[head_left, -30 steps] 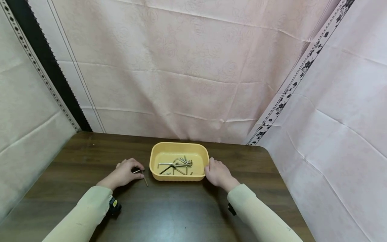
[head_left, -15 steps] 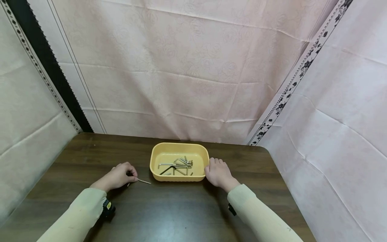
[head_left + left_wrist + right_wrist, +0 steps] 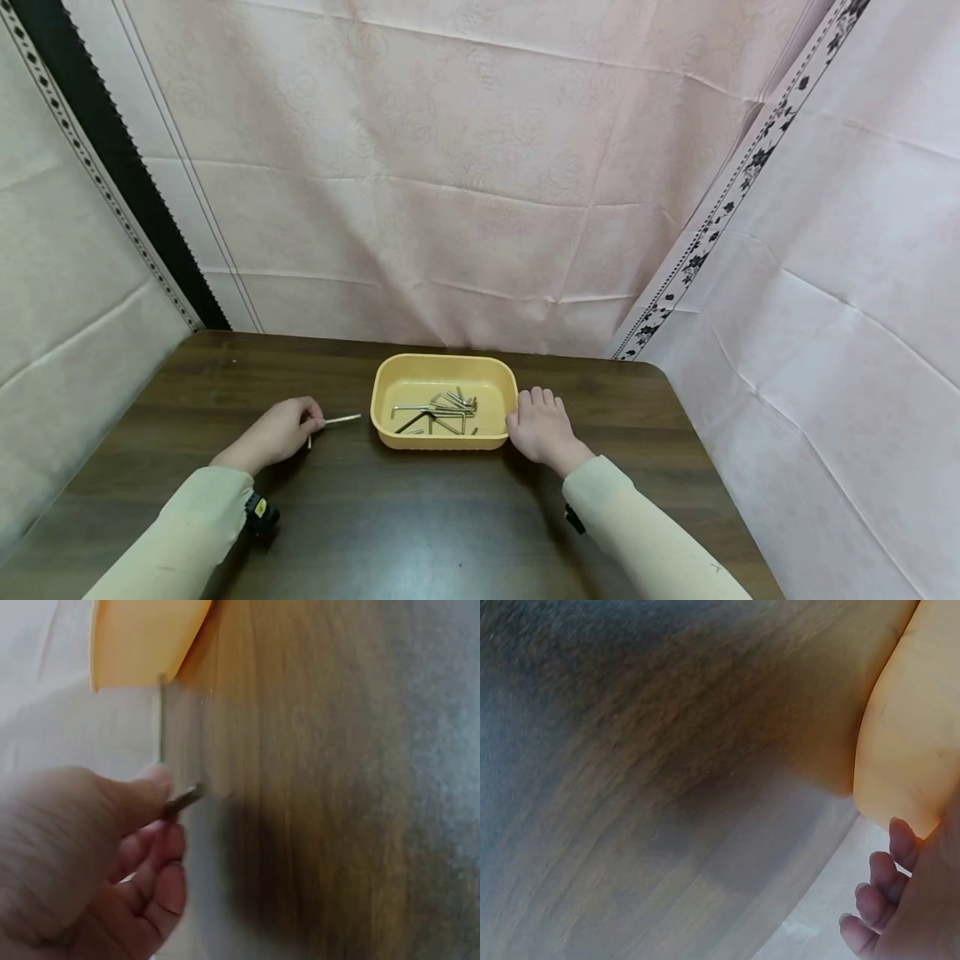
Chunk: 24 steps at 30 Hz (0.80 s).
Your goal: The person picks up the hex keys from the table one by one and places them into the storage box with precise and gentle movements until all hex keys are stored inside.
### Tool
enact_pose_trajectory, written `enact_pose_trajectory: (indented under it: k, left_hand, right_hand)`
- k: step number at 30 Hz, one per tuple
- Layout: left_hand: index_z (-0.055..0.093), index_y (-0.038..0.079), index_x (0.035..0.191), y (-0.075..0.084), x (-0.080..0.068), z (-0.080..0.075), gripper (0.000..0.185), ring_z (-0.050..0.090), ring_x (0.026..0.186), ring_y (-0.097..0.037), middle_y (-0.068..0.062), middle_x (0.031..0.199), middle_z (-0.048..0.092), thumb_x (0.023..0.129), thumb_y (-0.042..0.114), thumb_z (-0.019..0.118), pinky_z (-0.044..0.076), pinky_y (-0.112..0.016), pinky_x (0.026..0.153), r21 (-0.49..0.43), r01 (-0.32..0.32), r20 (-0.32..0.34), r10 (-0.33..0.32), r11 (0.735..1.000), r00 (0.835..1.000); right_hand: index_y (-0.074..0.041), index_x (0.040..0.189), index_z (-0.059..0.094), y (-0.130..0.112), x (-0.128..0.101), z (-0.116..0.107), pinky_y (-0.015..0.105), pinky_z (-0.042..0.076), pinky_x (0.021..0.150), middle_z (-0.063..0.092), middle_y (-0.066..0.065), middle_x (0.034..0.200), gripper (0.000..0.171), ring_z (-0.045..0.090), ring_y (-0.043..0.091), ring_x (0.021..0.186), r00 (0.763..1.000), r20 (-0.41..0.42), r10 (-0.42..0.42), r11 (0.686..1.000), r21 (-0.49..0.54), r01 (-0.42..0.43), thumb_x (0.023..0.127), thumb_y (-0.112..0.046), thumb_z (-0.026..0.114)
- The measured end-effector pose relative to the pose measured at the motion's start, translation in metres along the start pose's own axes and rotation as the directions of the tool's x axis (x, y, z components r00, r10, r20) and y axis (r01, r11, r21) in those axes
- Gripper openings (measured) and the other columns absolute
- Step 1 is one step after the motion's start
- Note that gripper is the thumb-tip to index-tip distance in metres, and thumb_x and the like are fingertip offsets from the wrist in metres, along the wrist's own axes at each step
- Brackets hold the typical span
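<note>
Hex key [image 3: 341,419] sits pinched in my left grip [image 3: 279,433], long arm pointing toward the yellow tray [image 3: 384,385] just beyond; my right grip [image 3: 542,427] rests relaxed against the tray's far side.

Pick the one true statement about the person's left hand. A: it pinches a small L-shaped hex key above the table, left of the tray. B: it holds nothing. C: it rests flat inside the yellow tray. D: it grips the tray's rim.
A: the left hand pinches the hex key at its bend, left of the yellow tray and apart from it.
</note>
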<state>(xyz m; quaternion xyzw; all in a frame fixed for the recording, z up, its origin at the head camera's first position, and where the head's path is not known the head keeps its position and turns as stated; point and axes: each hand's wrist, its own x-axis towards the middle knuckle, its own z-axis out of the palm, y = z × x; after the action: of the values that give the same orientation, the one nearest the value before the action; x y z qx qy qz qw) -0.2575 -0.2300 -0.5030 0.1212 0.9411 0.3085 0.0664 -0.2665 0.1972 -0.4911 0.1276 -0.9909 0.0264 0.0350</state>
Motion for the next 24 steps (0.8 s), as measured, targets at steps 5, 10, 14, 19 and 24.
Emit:
enact_pose_trajectory:
  k: [5,10,14,19,24]
  left_hand:
    - [0.059,0.006,0.096,0.0,0.005,-0.005,0.009,0.049,0.069,-0.019,-0.004,0.081,0.055,0.098,0.014,0.056,0.041,-0.036,0.062,-0.05,-0.005,-0.157,-0.003,0.999,0.988]
    - [0.059,0.008,0.096,0.013,0.01,-0.006,0.008,0.051,0.075,-0.021,-0.005,0.085,0.056,0.097,0.016,0.058,0.043,-0.037,0.066,-0.055,-0.065,-0.287,0.046,0.996,0.957]
    - [0.059,0.009,0.095,0.029,0.015,-0.004,0.008,0.052,0.077,-0.021,-0.005,0.087,0.056,0.097,0.017,0.059,0.044,-0.037,0.067,-0.068,-0.099,-0.319,0.073,0.993,0.945]
    - [0.059,0.01,0.095,0.049,0.023,-0.001,0.009,0.052,0.078,-0.02,-0.004,0.087,0.056,0.096,0.019,0.059,0.045,-0.036,0.068,-0.087,-0.141,-0.325,0.105,0.986,0.94]
    - [0.06,0.011,0.093,0.068,0.028,0.006,0.006,0.052,0.077,-0.018,-0.003,0.088,0.055,0.095,0.017,0.061,0.045,-0.035,0.068,-0.068,-0.199,-0.299,0.171,0.978,0.939]
  right_hand:
    - [-0.006,0.096,0.048,0.0,0.0,-0.002,0.045,0.032,0.08,0.038,0.007,0.089,0.023,0.035,0.028,0.085,1.0,-0.006,-0.006,1.0,-0.019,0.006,0.095,-0.027,0.037]
    - [-0.006,0.096,0.048,-0.001,0.001,-0.003,0.044,0.033,0.082,0.039,0.007,0.089,0.024,0.037,0.027,0.087,1.0,0.008,-0.004,0.999,-0.031,0.005,0.096,-0.027,0.036]
    - [-0.005,0.095,0.047,-0.001,0.002,-0.003,0.044,0.034,0.084,0.039,0.007,0.089,0.023,0.038,0.027,0.088,1.0,0.011,-0.003,0.999,-0.039,0.003,0.096,-0.026,0.037]
    - [-0.005,0.094,0.047,-0.001,0.002,-0.002,0.043,0.034,0.085,0.039,0.007,0.089,0.022,0.038,0.026,0.087,1.0,0.001,-0.005,0.998,-0.059,0.005,0.096,-0.026,0.038]
    - [-0.005,0.093,0.046,-0.001,0.003,-0.001,0.043,0.034,0.084,0.04,0.007,0.089,0.021,0.039,0.026,0.087,1.0,-0.017,-0.012,0.998,-0.066,0.011,0.096,-0.026,0.04]
